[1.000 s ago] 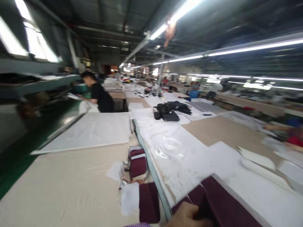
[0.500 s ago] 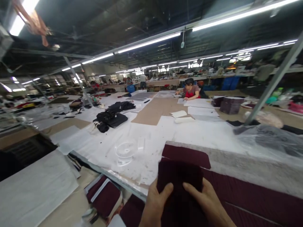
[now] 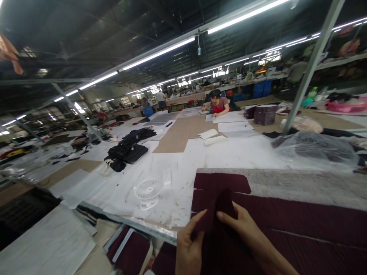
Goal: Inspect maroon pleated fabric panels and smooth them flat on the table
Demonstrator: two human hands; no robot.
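Between my hands is a dark maroon fabric piece, bent with a raised fold at its top edge. My left hand pinches its left side. My right hand grips the right side, thumb on the near face and fingers behind, partly hidden. Just beyond, a small maroon strip and long maroon fabric panels lie flat on a grey fabric sheet. The lower part of the held piece is too dark to make out.
A white fan stands on the white-covered table. Black garments lie farther left. Stacked maroon pieces sit below the table's near edge. Across the table, a person in a red apron works near a metal post.
The fabric piece was held nearly flat with both thumbs on its face; now it is bent upward between my hands. My view has turned slightly right and tilted.
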